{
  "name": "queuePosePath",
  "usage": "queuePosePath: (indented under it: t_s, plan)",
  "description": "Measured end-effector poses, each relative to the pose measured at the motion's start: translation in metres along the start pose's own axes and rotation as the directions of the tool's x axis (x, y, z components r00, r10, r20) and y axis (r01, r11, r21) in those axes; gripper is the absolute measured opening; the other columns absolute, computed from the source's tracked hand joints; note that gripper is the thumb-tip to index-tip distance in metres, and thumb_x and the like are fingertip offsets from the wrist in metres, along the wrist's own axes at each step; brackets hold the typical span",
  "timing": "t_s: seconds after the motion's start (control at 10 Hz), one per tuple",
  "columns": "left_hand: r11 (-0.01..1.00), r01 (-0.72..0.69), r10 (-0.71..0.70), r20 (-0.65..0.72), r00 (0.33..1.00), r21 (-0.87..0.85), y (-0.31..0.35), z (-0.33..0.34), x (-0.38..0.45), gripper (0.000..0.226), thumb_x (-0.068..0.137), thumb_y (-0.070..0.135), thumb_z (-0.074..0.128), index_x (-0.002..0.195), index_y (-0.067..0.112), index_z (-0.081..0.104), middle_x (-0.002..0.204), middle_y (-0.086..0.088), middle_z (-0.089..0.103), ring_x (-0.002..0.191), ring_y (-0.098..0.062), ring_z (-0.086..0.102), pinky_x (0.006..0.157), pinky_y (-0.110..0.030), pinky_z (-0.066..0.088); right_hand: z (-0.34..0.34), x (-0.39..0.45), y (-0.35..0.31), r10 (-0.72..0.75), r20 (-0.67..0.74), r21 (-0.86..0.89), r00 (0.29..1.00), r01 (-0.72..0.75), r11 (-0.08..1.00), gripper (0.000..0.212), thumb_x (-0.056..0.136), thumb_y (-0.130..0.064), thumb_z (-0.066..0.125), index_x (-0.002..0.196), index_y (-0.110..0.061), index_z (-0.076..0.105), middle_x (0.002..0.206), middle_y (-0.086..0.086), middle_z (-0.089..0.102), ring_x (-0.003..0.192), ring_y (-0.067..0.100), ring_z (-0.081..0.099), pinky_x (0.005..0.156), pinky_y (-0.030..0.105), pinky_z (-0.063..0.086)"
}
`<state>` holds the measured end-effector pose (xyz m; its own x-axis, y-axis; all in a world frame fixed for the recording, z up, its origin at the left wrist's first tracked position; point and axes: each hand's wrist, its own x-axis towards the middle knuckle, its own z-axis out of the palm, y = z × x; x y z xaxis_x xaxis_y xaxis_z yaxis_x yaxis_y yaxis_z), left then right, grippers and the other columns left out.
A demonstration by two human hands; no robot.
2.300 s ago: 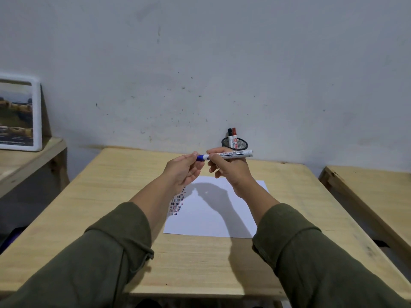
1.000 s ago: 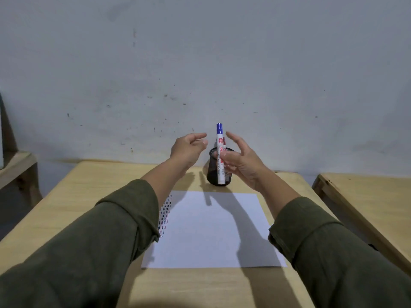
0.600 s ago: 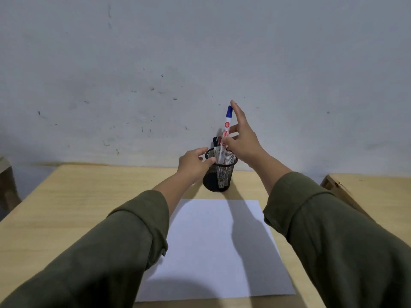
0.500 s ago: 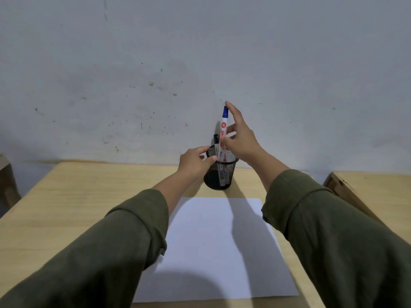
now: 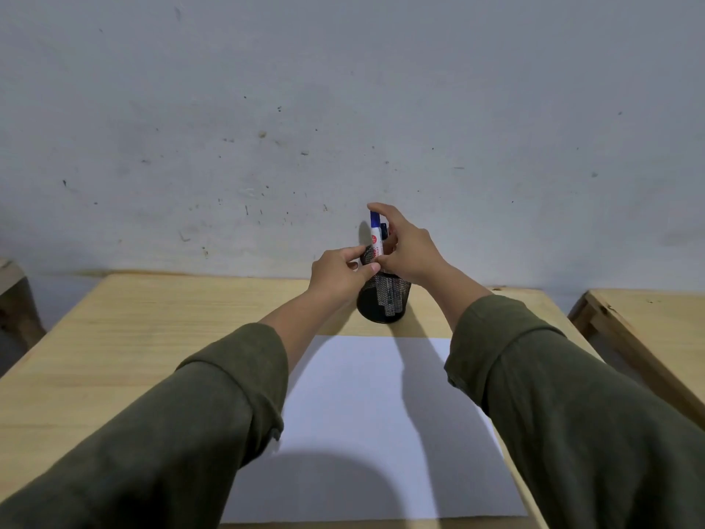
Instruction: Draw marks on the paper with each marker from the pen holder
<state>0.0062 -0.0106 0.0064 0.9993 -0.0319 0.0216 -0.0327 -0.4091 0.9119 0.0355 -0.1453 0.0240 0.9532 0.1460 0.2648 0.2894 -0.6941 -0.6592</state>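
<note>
Nearest the wearer, two dark green sleeves [image 5: 572, 425] reach forward over a white sheet of paper [image 5: 366, 406] that lies flat on the pale wooden bench [image 5: 114, 368]; the sheet's near edge sits close to the bench's near edge, and its left part is hidden under the left sleeve. Broad bare wood lies open to the left of the paper, a narrower strip runs along the right edge, and a band of bare wood separates the sheet's far edge from the pen holder. The pen holder [image 5: 383, 301], a black mesh cup, stands upright near the far edge of the bench, about midway along it. The left hand [image 5: 339, 276] is curled around the holder's left side at the rim, fingertips pinched on the mesh. The right hand [image 5: 406, 250] grips the blue-capped marker [image 5: 375, 234], which stands upright with its lower end down in the cup, the forefinger arched over the blue cap. Another dark marker top shows just behind it, mostly hidden by the fingers; further barrels show dimly through the mesh. Beyond the far edge rises a grey, scuffed wall [image 5: 343, 108]. A second wooden table [image 5: 648, 330] stands apart on the right, and a corner of other wooden furniture [image 5: 11, 295] sits at the left.
</note>
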Motion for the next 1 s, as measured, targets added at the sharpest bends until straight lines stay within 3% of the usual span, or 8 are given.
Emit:
queuePosePath:
  t_s: [0.1, 0.2, 0.3, 0.4, 0.6, 0.7, 0.9, 1.0]
  plan:
    - [1.000, 0.006, -0.006, -0.003, 1.000, -0.017, 0.001, 0.000, -0.001, 0.049, 0.084, 0.027, 0.067, 0.131, 0.020, 0.055, 0.126, -0.003, 0.064, 0.115, -0.015, 0.058, 0.096, -0.028, 0.046, 0.001, -0.001, 0.002, 0.013, -0.011, -0.006, 1.000, -0.013, 1.000, 0.077, 0.074, -0.002, 0.066, 0.137, -0.037, 0.038, 0.072, -0.001, 0.055, 0.067, 0.011, 0.054, 0.055, 0.009, 0.041]
    - [1.000, 0.003, -0.003, 0.001, 1.000, -0.010, 0.001, 0.000, -0.002, 0.048, 0.084, 0.027, 0.066, 0.130, 0.020, 0.056, 0.124, -0.004, 0.065, 0.114, -0.015, 0.058, 0.095, -0.026, 0.045, 0.000, -0.001, 0.004, 0.005, -0.011, -0.020, 1.000, -0.005, 1.000, 0.079, 0.074, 0.000, 0.068, 0.138, -0.035, 0.038, 0.070, -0.002, 0.053, 0.063, 0.007, 0.052, 0.050, 0.003, 0.039]
    - [1.000, 0.007, -0.007, 0.005, 1.000, -0.006, 0.000, 0.000, 0.000, 0.050, 0.083, 0.027, 0.067, 0.131, 0.020, 0.055, 0.128, -0.002, 0.063, 0.116, -0.014, 0.058, 0.098, -0.028, 0.045, 0.002, 0.000, 0.005, -0.010, 0.006, -0.060, 1.000, 0.010, 0.998, 0.074, 0.074, 0.002, 0.067, 0.136, -0.028, 0.041, 0.070, 0.001, 0.050, 0.066, 0.016, 0.051, 0.052, 0.006, 0.037]
    - [1.000, 0.005, -0.005, 0.009, 1.000, -0.005, 0.001, 0.000, 0.001, 0.049, 0.083, 0.026, 0.067, 0.131, 0.021, 0.056, 0.129, -0.001, 0.063, 0.116, -0.013, 0.058, 0.098, -0.028, 0.045, 0.004, 0.000, 0.006, -0.012, 0.013, -0.100, 1.000, 0.013, 0.995, 0.063, 0.076, 0.002, 0.064, 0.131, -0.022, 0.046, 0.079, 0.006, 0.053, 0.075, 0.022, 0.052, 0.058, 0.013, 0.036]
    - [1.000, 0.005, -0.005, -0.002, 1.000, -0.010, 0.000, 0.001, 0.002, 0.046, 0.084, 0.025, 0.067, 0.129, 0.022, 0.058, 0.127, -0.001, 0.064, 0.115, -0.013, 0.058, 0.098, -0.030, 0.047, 0.004, 0.002, 0.006, 0.017, 0.021, -0.138, 1.000, -0.014, 0.990, 0.058, 0.079, 0.000, 0.066, 0.131, -0.020, 0.051, 0.090, 0.007, 0.058, 0.083, 0.020, 0.051, 0.058, 0.011, 0.034]
    - [1.000, -0.005, 0.005, -0.005, 1.000, -0.008, 0.000, 0.001, 0.001, 0.046, 0.084, 0.025, 0.066, 0.129, 0.021, 0.057, 0.127, -0.001, 0.064, 0.115, -0.014, 0.058, 0.100, -0.031, 0.046, 0.005, 0.001, 0.007, 0.026, 0.008, -0.129, 1.000, -0.025, 0.991, 0.054, 0.082, -0.003, 0.063, 0.132, -0.020, 0.051, 0.097, 0.013, 0.064, 0.085, 0.019, 0.052, 0.069, 0.019, 0.036]
    - [0.996, -0.038, 0.040, -0.015, 0.999, 0.080, 0.005, -0.002, -0.003, 0.050, 0.086, 0.029, 0.063, 0.134, 0.018, 0.051, 0.135, -0.004, 0.057, 0.123, -0.019, 0.052, 0.106, -0.033, 0.039, -0.009, -0.005, -0.008, 0.031, -0.137, -0.030, 0.990, -0.036, 0.999, 0.043, 0.086, -0.005, 0.058, 0.126, -0.019, 0.055, 0.093, 0.014, 0.068, 0.084, 0.017, 0.055, 0.074, 0.021, 0.038]
    - [0.999, -0.037, 0.039, -0.081, 0.996, 0.026, 0.012, -0.008, -0.005, 0.049, 0.088, 0.032, 0.060, 0.134, 0.017, 0.051, 0.135, -0.006, 0.057, 0.123, -0.019, 0.052, 0.104, -0.032, 0.040, -0.023, -0.011, -0.018, 0.058, -0.233, 0.053, 0.971, -0.047, 0.997, 0.036, 0.087, -0.011, 0.057, 0.122, -0.021, 0.058, 0.092, 0.011, 0.068, 0.083, 0.020, 0.061, 0.066, 0.020, 0.043]
